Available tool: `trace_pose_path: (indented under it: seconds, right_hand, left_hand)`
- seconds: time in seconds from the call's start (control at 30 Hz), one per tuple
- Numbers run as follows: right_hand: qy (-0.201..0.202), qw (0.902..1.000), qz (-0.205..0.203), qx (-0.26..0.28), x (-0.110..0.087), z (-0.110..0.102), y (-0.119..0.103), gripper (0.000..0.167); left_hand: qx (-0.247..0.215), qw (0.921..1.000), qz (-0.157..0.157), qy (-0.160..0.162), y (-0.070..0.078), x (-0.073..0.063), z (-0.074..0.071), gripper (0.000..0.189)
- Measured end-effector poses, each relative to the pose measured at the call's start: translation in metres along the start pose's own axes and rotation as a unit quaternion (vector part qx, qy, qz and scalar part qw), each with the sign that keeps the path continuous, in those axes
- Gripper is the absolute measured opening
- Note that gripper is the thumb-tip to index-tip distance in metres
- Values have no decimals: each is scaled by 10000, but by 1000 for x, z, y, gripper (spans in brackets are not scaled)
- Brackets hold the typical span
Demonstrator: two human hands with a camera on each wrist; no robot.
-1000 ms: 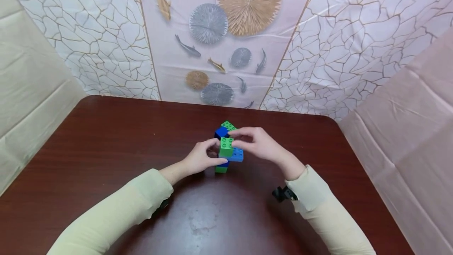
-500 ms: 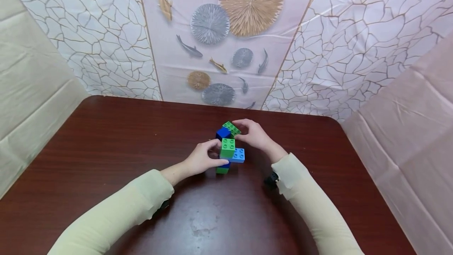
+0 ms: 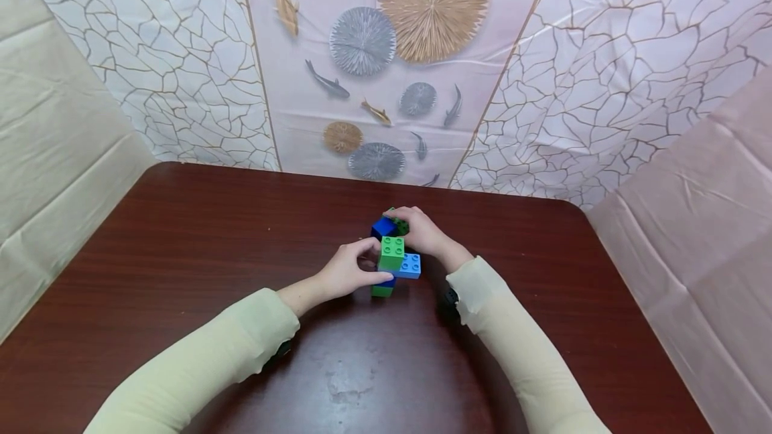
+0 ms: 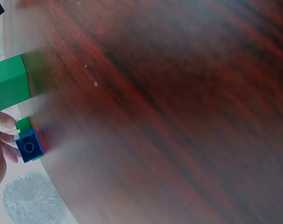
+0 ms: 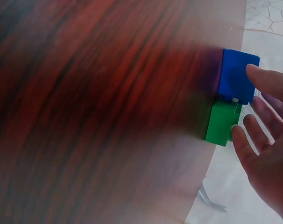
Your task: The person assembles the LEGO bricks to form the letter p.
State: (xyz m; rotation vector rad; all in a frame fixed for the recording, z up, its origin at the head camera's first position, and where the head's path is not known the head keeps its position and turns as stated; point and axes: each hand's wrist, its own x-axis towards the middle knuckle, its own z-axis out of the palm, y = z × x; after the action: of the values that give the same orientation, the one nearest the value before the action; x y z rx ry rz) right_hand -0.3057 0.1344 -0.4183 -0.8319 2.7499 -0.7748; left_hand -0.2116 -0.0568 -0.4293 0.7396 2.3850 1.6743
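My left hand [image 3: 345, 272] grips a brick stack from its left side, thumb at the front and fingers behind. A green four-stud brick [image 3: 392, 253] tops it, a light blue brick [image 3: 411, 265] juts right, and a dark blue and a green brick [image 3: 382, 291] show below. Just behind, my right hand [image 3: 425, 234] curls its fingers around a joined pair: a dark blue brick [image 5: 238, 77] and a green brick [image 5: 223, 120]. The fingertips lie against both in the right wrist view. The blue one shows its hollow underside in the left wrist view.
The bricks stand on a dark reddish-brown table [image 3: 211, 240] with rounded far corners. A patterned cloth backdrop [image 3: 338, 99] hangs behind, and pale cloth sides [image 3: 54, 126] rise on both sides. A worn patch [image 3: 346, 387] marks the table near its front.
My right hand has moved left and away from the front stack, and its fingers have closed around the rear blue and green bricks. My left hand keeps its hold.
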Motion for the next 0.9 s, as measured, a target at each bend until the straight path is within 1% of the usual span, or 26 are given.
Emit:
trace_pose_path:
  seconds: [0.13, 0.23, 0.43, 0.53, 0.63, 0.67, 0.7, 0.77, 0.9]
  right_hand:
    - [-49, 9999, -71, -60, 1, 0, -2, 52]
    - [-44, 9996, -175, -231, 2, 1, -3, 52]
    - [-84, 9990, -167, -402, 2, 3, -6, 39]
    - [-111, 9991, -132, -397, 1, 3, -5, 36]
    - [-75, 9997, -35, -233, -1, 2, -4, 34]
    - [-54, 9999, 60, -99, -2, 1, -5, 34]
    - [-20, 9999, 160, 28, -4, -1, -5, 34]
    - [72, 9990, 322, 291, -6, -4, -5, 35]
    - [279, 9964, 421, 682, -10, -10, -4, 38]
  left_hand:
    - [-29, 10000, 15, -51, 1, 1, 0, 29]
    - [-65, 10000, -4, -62, 1, 1, 0, 30]
    - [-42, 10000, -30, -52, 0, 1, 1, 30]
    - [-33, 10000, -39, -39, -1, 1, 1, 30]
    - [-35, 10000, -23, -29, -1, 1, 1, 29]
    - [-55, 10000, -23, -24, -1, 1, 1, 29]
    - [-63, 10000, -30, -30, 3, -1, 0, 29]
    - [-81, 10000, -53, -26, 4, -1, 1, 28]
    - [-52, 10000, -72, -19, 3, -1, 0, 28]
